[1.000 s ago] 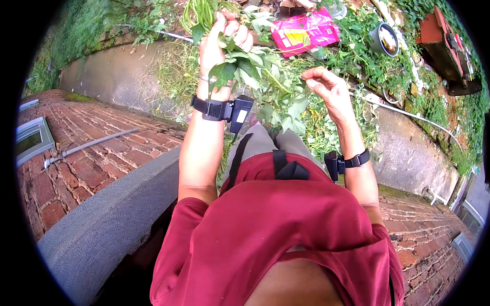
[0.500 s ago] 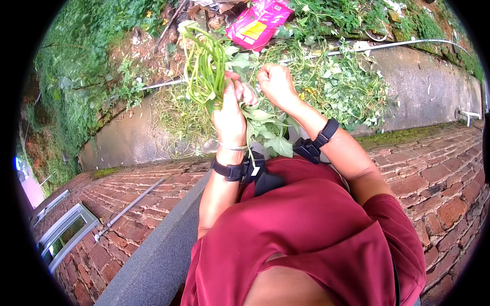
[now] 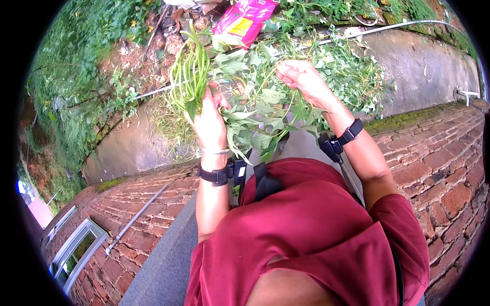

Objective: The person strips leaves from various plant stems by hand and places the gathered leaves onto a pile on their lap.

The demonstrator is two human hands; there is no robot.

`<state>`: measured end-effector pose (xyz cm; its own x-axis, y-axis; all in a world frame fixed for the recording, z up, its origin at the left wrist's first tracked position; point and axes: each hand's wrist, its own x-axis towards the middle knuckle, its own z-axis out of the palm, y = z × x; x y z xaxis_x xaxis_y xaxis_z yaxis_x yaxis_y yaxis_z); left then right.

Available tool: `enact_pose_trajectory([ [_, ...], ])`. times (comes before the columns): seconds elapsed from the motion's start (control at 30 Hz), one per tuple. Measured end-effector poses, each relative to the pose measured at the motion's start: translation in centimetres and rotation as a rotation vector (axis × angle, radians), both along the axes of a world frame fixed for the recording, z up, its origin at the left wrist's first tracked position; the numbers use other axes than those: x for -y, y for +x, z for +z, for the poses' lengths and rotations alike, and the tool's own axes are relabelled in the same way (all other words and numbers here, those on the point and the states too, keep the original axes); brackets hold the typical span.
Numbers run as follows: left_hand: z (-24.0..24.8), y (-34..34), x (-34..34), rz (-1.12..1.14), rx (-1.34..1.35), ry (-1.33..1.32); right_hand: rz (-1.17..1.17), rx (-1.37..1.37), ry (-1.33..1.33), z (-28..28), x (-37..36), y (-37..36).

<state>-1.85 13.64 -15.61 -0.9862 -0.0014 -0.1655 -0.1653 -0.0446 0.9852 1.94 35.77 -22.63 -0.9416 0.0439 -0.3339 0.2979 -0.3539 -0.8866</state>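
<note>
My left hand point(image 3: 211, 122) is closed round a bundle of long green stalks point(image 3: 190, 71), which bend over in loops above the fist. Broad, lobed green leaves point(image 3: 242, 120) spill out beside that hand's fingers. To the right, my right hand point(image 3: 304, 81) is closed with its fingers curled in, gripping a leafy green vine point(image 3: 273, 97) that stretches between the two hands. Its fingers hide the part they hold. Both wrists carry black straps.
A heap of cut leafy vines point(image 3: 352, 76) lies on the concrete ledge point(image 3: 413, 71), with thin stalks point(image 3: 171, 122) piled to the left. Beyond are a pink bag point(image 3: 245, 23), a thin pipe point(image 3: 388, 29) and undergrowth. Brick paving point(image 3: 423, 158) runs along the near side.
My hands have moved apart: the left to the left and slightly down, the right to the right. More of the leafy vine now shows spread between them.
</note>
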Motion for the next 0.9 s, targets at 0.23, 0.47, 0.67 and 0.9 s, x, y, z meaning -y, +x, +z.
enact_pose_trajectory([
  [0.23,-9.5,-5.3,6.5,0.098,-0.488,-0.685,0.623,-0.798,-0.076,12.1,5.1,2.9],
  [0.47,-6.5,-4.1,10.2,0.116,-0.064,-0.22,-0.161,-0.162,0.211,6.7,-4.5,-3.0],
  [0.67,-4.2,-1.9,4.4,-0.204,-0.16,-0.238,-0.113,-0.023,0.177,2.0,4.2,-5.6],
  [0.9,-7.5,1.5,3.4,-0.304,0.089,-0.004,-0.065,-0.053,-0.277,4.1,7.7,-7.8],
])
